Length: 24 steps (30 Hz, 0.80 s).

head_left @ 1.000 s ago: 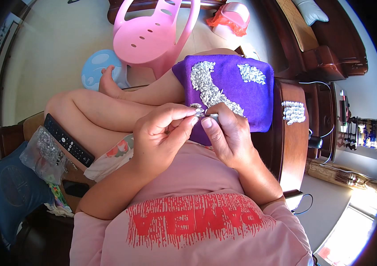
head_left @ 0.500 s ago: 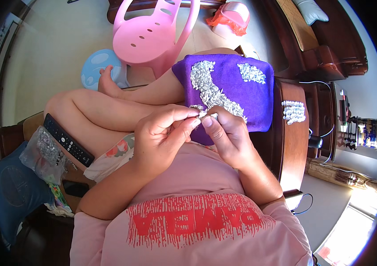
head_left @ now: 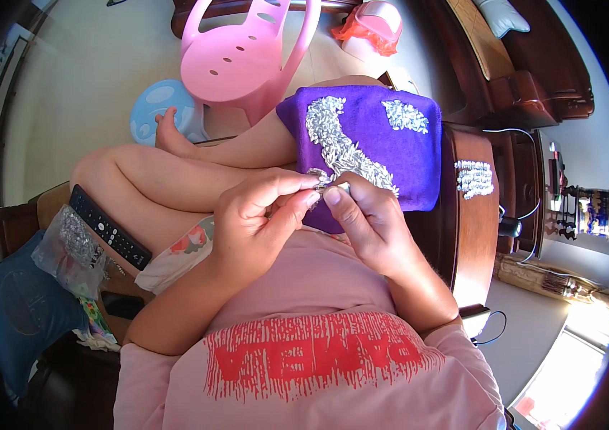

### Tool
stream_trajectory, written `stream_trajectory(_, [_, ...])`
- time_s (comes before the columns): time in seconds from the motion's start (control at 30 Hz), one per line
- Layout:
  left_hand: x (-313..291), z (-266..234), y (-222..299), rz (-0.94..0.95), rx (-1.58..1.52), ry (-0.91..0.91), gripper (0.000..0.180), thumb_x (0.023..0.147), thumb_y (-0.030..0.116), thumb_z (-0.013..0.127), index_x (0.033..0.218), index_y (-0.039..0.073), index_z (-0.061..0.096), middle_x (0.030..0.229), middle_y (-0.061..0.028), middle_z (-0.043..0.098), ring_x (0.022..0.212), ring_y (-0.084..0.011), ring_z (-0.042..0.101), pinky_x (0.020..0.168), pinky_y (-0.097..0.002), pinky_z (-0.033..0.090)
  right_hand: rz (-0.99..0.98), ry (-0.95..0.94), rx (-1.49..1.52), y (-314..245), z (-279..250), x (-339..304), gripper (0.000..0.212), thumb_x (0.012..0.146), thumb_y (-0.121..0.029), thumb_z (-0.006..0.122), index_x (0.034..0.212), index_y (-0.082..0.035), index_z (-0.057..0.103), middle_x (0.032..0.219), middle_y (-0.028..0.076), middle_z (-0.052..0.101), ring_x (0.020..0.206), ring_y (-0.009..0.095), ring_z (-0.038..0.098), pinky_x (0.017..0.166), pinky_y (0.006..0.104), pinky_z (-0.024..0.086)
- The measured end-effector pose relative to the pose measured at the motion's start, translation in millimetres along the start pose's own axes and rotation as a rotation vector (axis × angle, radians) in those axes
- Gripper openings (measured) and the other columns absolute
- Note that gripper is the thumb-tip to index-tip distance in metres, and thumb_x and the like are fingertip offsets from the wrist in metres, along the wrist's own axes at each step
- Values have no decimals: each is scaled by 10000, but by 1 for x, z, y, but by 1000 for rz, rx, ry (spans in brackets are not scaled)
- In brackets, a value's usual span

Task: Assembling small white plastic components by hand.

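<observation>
My left hand and my right hand meet in front of my belly, fingertips almost touching. Thumb and forefinger of each are pinched together. Between the left fingertips sits a small cluster of silvery beads. Something small and pale shows at the right forefinger; its kind is too small to make out. Just beyond the fingers, a purple cloth lies over my lap. On it, a long curved heap of silver, grain-shaped beads runs down towards my hands. A smaller bead pile rests at the cloth's far right.
Strung silvery beads lie on the wooden armrest at right. A black remote control and a clear plastic bag are at left, near a blue cushion. Ahead stand a pink chair and a blue stool.
Both hands keep their pinch in nearly the same place. The fingertips have shifted only slightly around the small beads. The heaps on the cloth look the same.
</observation>
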<state>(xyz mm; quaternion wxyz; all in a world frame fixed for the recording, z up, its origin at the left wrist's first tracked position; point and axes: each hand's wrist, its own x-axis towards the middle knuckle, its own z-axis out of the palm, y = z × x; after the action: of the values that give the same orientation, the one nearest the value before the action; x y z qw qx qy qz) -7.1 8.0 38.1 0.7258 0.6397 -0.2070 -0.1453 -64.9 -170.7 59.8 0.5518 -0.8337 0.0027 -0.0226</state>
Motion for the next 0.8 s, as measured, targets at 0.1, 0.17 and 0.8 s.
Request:
stream_trajectory(0.1, [0,1,-1,-2,-33,10,151,935,-7,664,1081,-40,680,900,-73,697,736,-67,642,614,-215,524,25,3,-73,-4,0,0,259,1000,-185,600,817,-6,565,644,177,573,575,354,589,539,417,454])
stream_trajectory(0.17, [0,1,0,-41,-38,3,158,933,-10,664,1087,-41,680,901,-79,697,732,-69,644,626,-208,530,-19,43,-166,-2,1,0,240,996,-187,604,835,-12,568,650,167,590,602,363,620,546,426,468])
stream_trajectory(0.8, [0,6,-9,225,199,100,181,871,-57,720,1050,-38,698,906,-106,703,698,-78,622,587,-221,498,69,68,-12,-4,9,-1,235,1016,-181,577,861,-4,583,661,159,613,565,333,634,529,397,479])
